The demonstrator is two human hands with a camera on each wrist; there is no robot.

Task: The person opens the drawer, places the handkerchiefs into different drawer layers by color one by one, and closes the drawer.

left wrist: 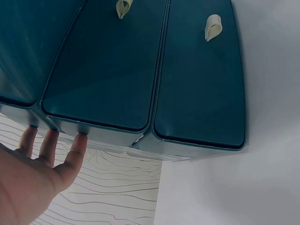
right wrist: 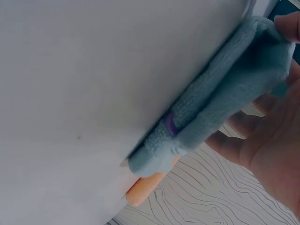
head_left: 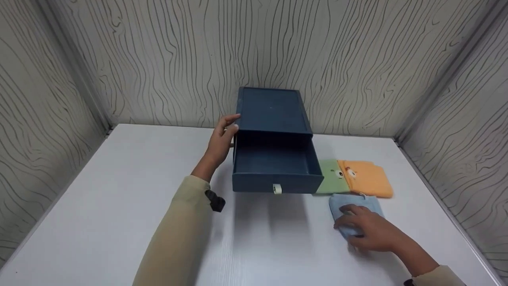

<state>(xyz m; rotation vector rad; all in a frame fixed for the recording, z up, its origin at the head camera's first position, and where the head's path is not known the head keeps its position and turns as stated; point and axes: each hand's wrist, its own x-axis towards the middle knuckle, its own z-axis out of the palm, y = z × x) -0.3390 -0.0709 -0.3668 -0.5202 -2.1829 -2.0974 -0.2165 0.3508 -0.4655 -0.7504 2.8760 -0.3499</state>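
A dark blue drawer cabinet (head_left: 272, 109) stands against the back wall, its top drawer (head_left: 278, 183) pulled out with a bare floor showing. My left hand (head_left: 221, 141) rests its fingertips on the cabinet's left side; in the left wrist view those fingers (left wrist: 75, 154) are extended against it. To the right lies a folded light-blue towel (head_left: 337, 202). My right hand (head_left: 371, 230) bends over this towel and pinches its near edge. The right wrist view shows the towel's upper layer (right wrist: 243, 89) raised there, with the thumb (right wrist: 288, 27) on the edge.
A green towel (head_left: 331, 182) and an orange towel (head_left: 369, 178) with eye designs lie beside the cabinet, the green one partly hidden by the drawer. Two closed lower drawers (left wrist: 103, 70) carry pale pull loops (left wrist: 213, 27). Wood-patterned walls (head_left: 178, 59) enclose the white table (head_left: 119, 190).
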